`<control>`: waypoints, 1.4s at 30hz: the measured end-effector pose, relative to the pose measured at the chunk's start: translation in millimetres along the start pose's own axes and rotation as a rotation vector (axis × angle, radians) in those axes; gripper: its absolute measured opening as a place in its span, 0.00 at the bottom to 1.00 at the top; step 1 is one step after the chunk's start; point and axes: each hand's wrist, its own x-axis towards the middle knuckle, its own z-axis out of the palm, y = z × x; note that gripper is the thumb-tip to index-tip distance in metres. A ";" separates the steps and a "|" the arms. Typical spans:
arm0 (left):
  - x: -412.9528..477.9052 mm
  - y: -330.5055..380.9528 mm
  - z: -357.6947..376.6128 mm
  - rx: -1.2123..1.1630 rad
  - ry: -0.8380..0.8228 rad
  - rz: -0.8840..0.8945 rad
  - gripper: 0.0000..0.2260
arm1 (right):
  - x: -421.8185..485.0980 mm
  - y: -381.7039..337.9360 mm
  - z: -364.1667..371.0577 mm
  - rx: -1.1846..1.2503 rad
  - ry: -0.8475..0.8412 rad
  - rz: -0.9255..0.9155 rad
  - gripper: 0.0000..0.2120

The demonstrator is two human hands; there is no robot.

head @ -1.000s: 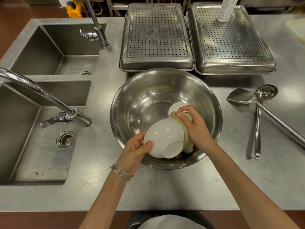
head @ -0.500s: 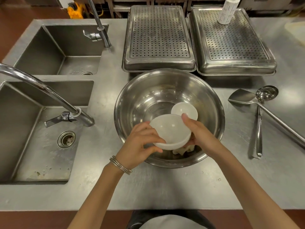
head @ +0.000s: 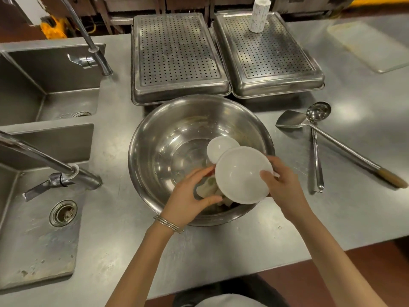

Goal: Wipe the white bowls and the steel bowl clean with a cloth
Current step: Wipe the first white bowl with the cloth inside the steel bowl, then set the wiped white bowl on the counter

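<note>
A large steel bowl (head: 177, 134) stands in the middle of the counter. My right hand (head: 281, 185) grips the right rim of a white bowl (head: 241, 173), held mouth up over the steel bowl's near right side. A smaller white bowl (head: 219, 147) lies inside the steel bowl, partly behind the held one. My left hand (head: 190, 198) is over the near inner wall and holds a pale cloth (head: 210, 187) bunched under its fingers.
Two sinks (head: 44, 218) with faucets (head: 55, 167) lie to the left. Two perforated steel trays (head: 177, 58) sit behind the bowl, one bearing a white roll (head: 259, 15). A spatula (head: 292, 122) and ladle (head: 316, 138) lie on the counter to the right. A pale board (head: 371, 45) is far right.
The white bowl turned from side-on to mouth up and moved right. My left hand let go of it and took the cloth; my right hand now holds the bowl alone.
</note>
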 end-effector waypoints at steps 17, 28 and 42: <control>44.8 16.0 157.9 0.305 0.082 -0.113 0.30 | 44.4 110.7 -152.1 0.058 0.049 0.100 0.23; 49.1 15.0 177.4 0.480 0.290 -0.240 0.20 | 89.8 167.8 -157.2 -0.057 -0.157 0.114 0.19; 45.1 1.7 157.2 0.194 0.179 -0.221 0.16 | 99.8 161.0 -149.9 -0.639 -0.223 0.066 0.25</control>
